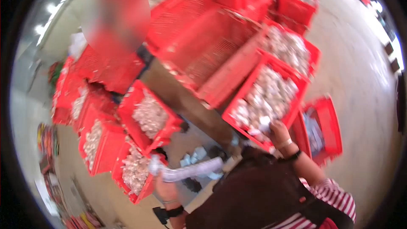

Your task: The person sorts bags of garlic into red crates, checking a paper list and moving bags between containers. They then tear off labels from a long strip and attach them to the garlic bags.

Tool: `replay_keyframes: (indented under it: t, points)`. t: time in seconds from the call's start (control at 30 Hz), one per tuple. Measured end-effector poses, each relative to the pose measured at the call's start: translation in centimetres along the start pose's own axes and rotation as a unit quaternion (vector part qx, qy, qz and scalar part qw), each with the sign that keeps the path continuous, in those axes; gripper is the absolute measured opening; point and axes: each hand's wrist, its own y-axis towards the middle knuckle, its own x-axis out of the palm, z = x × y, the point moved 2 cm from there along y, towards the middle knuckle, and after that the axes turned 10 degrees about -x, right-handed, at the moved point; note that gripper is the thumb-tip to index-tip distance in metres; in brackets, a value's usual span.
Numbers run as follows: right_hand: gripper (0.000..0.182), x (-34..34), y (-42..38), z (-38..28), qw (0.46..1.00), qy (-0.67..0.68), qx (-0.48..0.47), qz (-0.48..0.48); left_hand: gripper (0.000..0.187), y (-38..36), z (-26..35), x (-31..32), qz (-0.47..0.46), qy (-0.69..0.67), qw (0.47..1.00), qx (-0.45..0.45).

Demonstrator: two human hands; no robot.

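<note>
My left hand (166,188) is closed around one end of a long whitish roll (193,171), which looks like bunched plastic and points right across my front. Its exact kind is blurred. At the near edge of a red crate (234,124), my right hand (278,132) has its fingers drawn together by a small white piece (264,123). Whether they grip it is hard to make out. Whitish wrapped pieces (267,95) fill that crate. Left of the roll stands a red crate (148,188) of pale pieces.
An empty red crate (212,55) lies tilted ahead on a brown bench (182,95). More filled red crates (104,152) stand at left. A crate (333,123) with greyish contents is at right. Light-blue scraps (195,154) lie below. A blurred person (116,17) is opposite.
</note>
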Motion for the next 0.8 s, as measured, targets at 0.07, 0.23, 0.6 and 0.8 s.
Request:
replay_keyframes:
  t: [0.07,0.23,0.6,0.8]
  points:
    - [0.015,-4.6,3.0,1.4,0.956,-0.228,-0.179,-0.038,0.038,1.3,2.3,-0.9,0.028,0.062,0.998,-0.008]
    - [0.015,-6.3,2.4,-2.0,0.991,-0.033,-0.012,0.131,0.051,1.8,5.8,4.0,-0.14,-0.12,0.98,-0.077]
    - [0.019,-9.0,3.0,-3.2,0.98,-0.048,0.01,0.193,0.043,4.5,5.2,10.6,-0.155,-0.059,0.984,-0.069]
    - [0.017,-9.4,5.3,-3.4,0.98,-0.053,0.02,0.19,0.041,5.0,6.1,12.9,-0.105,-0.01,0.994,-0.015]
